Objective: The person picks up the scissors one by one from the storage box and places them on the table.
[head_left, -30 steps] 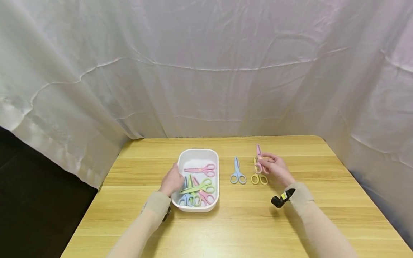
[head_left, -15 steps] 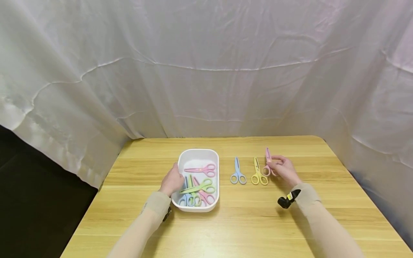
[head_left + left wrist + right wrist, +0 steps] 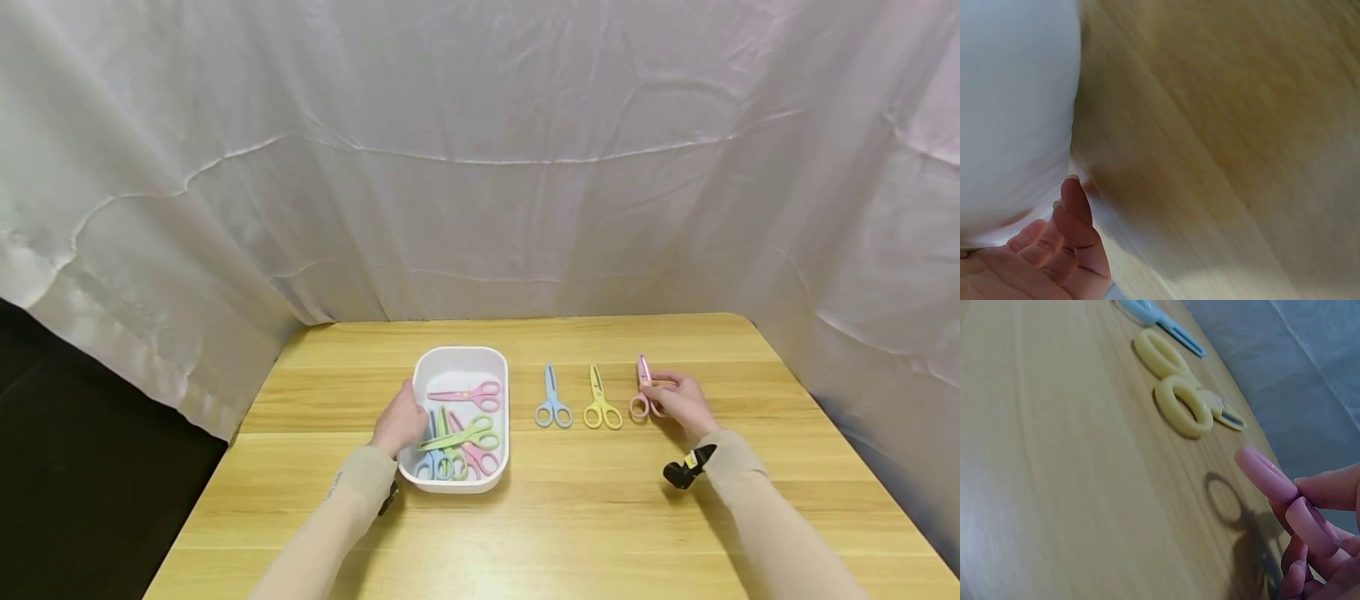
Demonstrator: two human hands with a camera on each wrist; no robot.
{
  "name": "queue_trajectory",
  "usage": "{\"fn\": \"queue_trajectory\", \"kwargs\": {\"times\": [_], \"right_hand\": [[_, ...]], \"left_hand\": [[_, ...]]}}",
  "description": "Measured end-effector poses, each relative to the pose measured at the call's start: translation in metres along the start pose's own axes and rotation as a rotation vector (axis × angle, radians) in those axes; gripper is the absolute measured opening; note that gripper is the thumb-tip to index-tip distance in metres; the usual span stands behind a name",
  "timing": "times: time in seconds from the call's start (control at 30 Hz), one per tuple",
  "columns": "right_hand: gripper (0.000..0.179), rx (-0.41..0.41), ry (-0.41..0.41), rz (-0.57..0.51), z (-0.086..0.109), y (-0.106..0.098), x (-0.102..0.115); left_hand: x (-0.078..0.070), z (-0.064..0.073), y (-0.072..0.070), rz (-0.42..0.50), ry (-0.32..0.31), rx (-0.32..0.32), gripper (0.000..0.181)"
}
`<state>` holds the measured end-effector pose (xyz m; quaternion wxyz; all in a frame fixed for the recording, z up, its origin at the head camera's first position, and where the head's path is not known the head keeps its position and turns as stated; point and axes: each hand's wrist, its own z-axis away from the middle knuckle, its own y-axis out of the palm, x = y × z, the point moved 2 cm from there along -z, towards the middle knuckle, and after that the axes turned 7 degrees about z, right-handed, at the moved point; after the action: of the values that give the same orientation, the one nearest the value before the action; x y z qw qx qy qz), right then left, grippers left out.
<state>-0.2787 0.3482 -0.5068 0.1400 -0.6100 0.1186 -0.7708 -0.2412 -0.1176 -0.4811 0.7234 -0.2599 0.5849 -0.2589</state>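
Note:
My left hand [image 3: 399, 422] holds the left wall of a white plastic tray [image 3: 461, 486], thumb at the rim; the left wrist view shows its fingers [image 3: 1082, 250] curled against the tray's outside. Inside lie several scissors: a pair of pink scissors [image 3: 465, 395] across the top, then green scissors [image 3: 459, 435] over blue and pink ones. On the right, my right hand [image 3: 681, 403] pinches another pair of pink scissors [image 3: 643, 372] near the pivot, blades pointing away. Its handle loops [image 3: 1266, 475] hang over their shadow on the table in the right wrist view.
Blue scissors [image 3: 551, 398] and yellow scissors [image 3: 597, 398] lie side by side on the wooden table [image 3: 570, 517], blades toward the back, between the tray and my right hand. A grey-white curtain [image 3: 525, 208] hangs behind the table's far edge.
My right hand has carried the pink scissors rightward, from over the yellow scissors to a spot right of them, and lower. My left hand and the tray have stayed put.

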Motion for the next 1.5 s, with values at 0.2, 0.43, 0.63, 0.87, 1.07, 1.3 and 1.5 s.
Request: {"fn": "queue_trajectory", "kwargs": {"times": [0.2, 0.43, 0.63, 0.87, 1.07, 1.3, 1.5], "right_hand": [[0.057, 0.001, -0.029, 0.092, 0.0012, -0.0068, -0.0039], [0.058, -0.016, -0.041, 0.176, 0.0005, -0.0094, -0.0034], [0.056, -0.067, -0.015, 0.241, -0.0001, -0.0074, -0.0049], [0.056, -0.109, -0.02, 0.356, 0.0012, -0.0073, -0.0054], [0.055, -0.146, -0.007, 0.406, 0.0029, -0.007, -0.004], [0.056, -0.146, -0.02, 0.417, 0.0031, -0.0065, -0.0053], [0.059, -0.107, -0.012, 0.378, 0.0027, -0.0086, -0.0058]], "left_hand": [[-0.001, 0.0006, 0.0005, 0.0, 0.0, 0.01, 0.068], [-0.0027, 0.0006, 0.0005, 0.008, -0.008, 0.011, 0.068], [-0.0016, -0.0003, 0.001, -0.003, -0.007, 0.015, 0.069], [-0.001, -0.0002, 0.0005, -0.012, 0.004, 0.011, 0.067], [-0.0012, -0.0001, 0.0003, -0.015, 0.008, 0.006, 0.067], [-0.0011, 0.0001, 0.0001, -0.008, 0.001, 0.008, 0.068], [0.0, 0.0003, 0.0002, -0.001, -0.009, 0.009, 0.069]]}}
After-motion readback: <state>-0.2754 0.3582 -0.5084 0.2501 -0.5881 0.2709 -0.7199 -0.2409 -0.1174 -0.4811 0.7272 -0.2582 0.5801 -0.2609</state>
